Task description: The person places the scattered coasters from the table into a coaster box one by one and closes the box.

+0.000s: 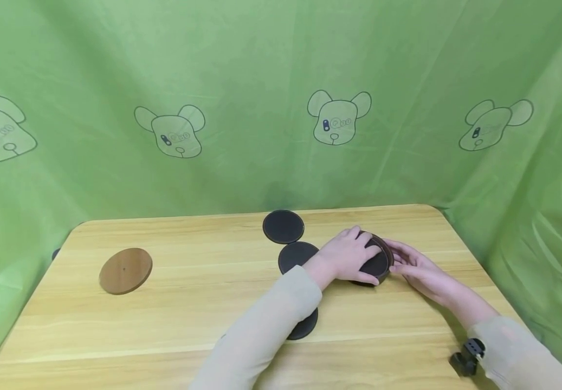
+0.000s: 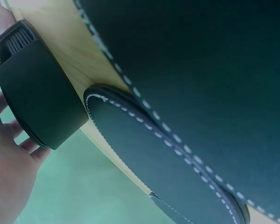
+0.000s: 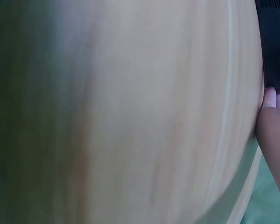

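At the right of the table in the head view stands a round dark coaster holder (image 1: 389, 260). A slot in its side shows stacked edges in the left wrist view. My left hand (image 1: 344, 256) reaches across its top, holding the black coaster (image 1: 377, 265) there between spread fingers and thumb; how deep that coaster sits is hidden. From the right, my right hand (image 1: 419, 273) grips the holder's wall between thumb and fingers. Left of the holder lie black round coasters: one at the back (image 1: 283, 226), one in the middle (image 1: 296, 254), one nearer (image 1: 306, 326), partly under my left sleeve. White stitching edges a coaster (image 2: 154, 149) in the left wrist view.
A brown wooden disc (image 1: 126, 271) lies at the left on the wooden table (image 1: 188, 303). Green cloth (image 1: 261, 162) with printed bear heads hangs behind the table and at its sides. A small black device (image 1: 467, 357) is on my right wrist.
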Motion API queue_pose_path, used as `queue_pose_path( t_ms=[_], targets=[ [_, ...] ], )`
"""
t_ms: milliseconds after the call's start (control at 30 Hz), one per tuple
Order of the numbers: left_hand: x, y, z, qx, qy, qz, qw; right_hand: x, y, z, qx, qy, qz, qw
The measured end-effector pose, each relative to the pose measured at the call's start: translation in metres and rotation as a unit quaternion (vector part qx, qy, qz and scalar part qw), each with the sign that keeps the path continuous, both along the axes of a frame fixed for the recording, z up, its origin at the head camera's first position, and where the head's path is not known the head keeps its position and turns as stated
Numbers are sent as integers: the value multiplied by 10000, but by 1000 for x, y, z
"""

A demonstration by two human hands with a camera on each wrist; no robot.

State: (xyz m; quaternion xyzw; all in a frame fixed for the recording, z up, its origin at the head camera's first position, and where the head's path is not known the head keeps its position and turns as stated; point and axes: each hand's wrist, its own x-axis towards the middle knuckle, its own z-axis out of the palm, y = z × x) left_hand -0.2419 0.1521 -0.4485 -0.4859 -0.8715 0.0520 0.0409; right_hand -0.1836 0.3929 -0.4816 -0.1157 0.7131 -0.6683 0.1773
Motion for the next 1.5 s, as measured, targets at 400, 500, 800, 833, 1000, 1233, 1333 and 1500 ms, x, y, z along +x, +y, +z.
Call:
queue_pose_path(
  t_ms=[400,500,800,833,1000,1233,1333,1500],
  targets=[
    [0,2,0,-39,47,39,10000,-1,2,-1,-133,165,96,9997],
    [1,0,0,-105,57,23,9999,-1,1,-1,-94,138,63,9998],
    [5,-16,0,-308,37,-22,9995,2,1,0,-75,4,19,10000],
    [6,-19,0,-307,43,-50,9995,2,1,0,-73,-2,12,10000],
    [11,-36,4,-296,166,-206,9992,1,2,-4,-105,-19,21,9999],
    [20,-60,15,-183,481,-555,9971,0,3,-6,-92,1,-24,10000],
    [25,-71,17,-164,651,-706,9952,0,2,-4,-118,-19,-22,9999],
    [35,-90,18,-174,712,-841,9938,0,2,-3,-272,0,21,9996]
  ],
)
